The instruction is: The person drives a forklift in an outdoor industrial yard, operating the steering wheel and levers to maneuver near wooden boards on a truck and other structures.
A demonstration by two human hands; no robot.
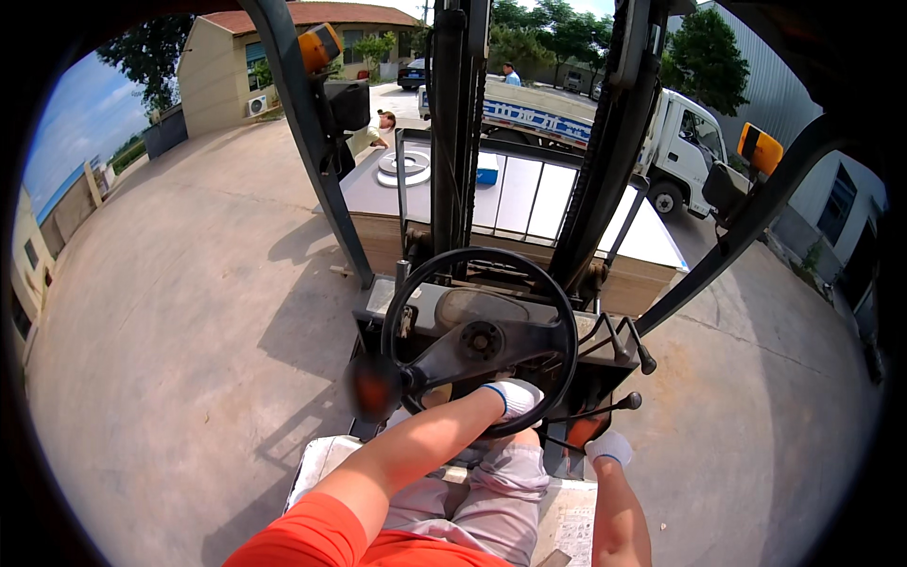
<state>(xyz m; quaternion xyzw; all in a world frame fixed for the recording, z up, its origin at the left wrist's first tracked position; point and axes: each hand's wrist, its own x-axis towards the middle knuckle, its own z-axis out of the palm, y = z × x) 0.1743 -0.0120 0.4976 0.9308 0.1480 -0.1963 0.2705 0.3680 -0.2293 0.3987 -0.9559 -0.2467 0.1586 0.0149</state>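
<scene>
I sit at the controls of a forklift, wearing white gloves. My left arm crosses in front of me, and my left hand [518,399] is closed at the lower right rim of the black steering wheel [480,342]. A dark, blurred knob [376,386] with a reddish middle stands at the wheel's left side. My right hand [610,447] is low at my right side, just below the black-knobbed control levers [631,401] and apart from their knobs. Its fingers are hidden, so its grip does not show. Beyond the mast [452,142] lies a wide, white-topped stack of boards [605,283].
White rings [404,168] and a blue box [487,170] lie on the stack. A person [383,123] bends at its left corner. A white truck [685,142] stands behind, with another person [511,74] beyond. Concrete yard [170,321] surrounds the forklift; buildings [227,61] border it.
</scene>
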